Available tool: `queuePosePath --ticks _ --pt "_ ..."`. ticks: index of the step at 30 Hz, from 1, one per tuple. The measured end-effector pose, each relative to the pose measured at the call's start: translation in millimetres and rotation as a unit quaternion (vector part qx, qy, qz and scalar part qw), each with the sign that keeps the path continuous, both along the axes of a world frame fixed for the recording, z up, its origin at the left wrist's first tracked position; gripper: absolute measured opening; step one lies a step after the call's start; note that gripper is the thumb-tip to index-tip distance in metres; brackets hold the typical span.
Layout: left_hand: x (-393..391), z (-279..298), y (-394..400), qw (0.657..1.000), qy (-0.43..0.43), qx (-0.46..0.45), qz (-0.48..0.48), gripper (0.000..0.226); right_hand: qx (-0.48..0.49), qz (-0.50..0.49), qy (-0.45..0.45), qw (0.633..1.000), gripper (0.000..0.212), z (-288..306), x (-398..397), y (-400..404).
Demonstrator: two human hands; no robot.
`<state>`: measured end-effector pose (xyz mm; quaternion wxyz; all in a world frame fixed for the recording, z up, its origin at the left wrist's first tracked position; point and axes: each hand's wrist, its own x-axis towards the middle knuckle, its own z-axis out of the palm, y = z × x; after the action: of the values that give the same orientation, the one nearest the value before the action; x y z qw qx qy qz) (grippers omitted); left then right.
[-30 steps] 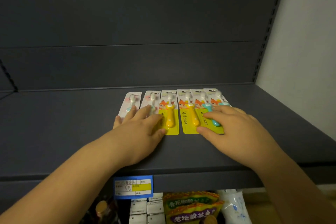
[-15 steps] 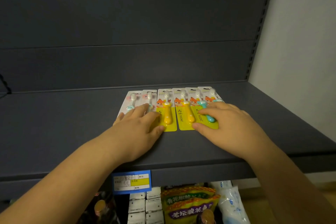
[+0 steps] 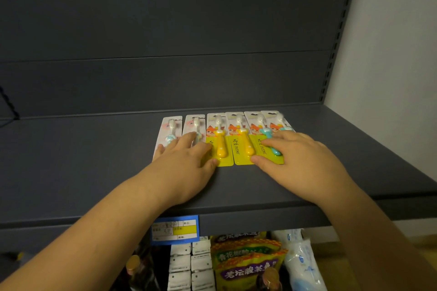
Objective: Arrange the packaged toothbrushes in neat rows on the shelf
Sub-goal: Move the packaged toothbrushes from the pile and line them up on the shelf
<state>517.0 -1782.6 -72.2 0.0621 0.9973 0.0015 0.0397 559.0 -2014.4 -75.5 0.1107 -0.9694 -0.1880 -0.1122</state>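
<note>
Dark grey shelf fills the view, its back panel behind and a white wall at far right. One row of six toothbrush packs lies flat toward the far right of the shelf, heads pointing away from you. Compared with a second ago the row has closed up: the gap between the two yellow packs in the middle has narrowed until their edges nearly touch, and the near edges line up better. By my reading that means this row is close to done and only fine squaring is left. The two blue-brush packs at the right end overlap a little, so they likely want separating. The two white packs at the left end sit side by side with a thin gap. Your left hand lies flat on the white packs, fingers straight and slightly spread, thumb at the near corner of the left yellow pack. Your right hand lies flat over the blue-brush packs, fingers extended and close together, thumb on the near edge of the right yellow pack. Neither hand grips anything; both press and slide. Below, the lower shelf holds small white boxes, yellow snack bags and a white-blue bag. A blue price tag hangs on the shelf lip.
</note>
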Motion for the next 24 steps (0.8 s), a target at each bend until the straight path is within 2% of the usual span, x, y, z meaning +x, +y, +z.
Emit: queuePosePath --ticks 16,24 --pt "-8 10 -1 1.000 0.021 0.008 -0.017 0.054 -0.007 0.012 0.007 1.000 0.065 3 2 1" --pt "-6 7 -1 1.000 0.000 0.003 -0.017 0.051 -0.002 0.016 -0.008 1.000 0.065 1 1 1"
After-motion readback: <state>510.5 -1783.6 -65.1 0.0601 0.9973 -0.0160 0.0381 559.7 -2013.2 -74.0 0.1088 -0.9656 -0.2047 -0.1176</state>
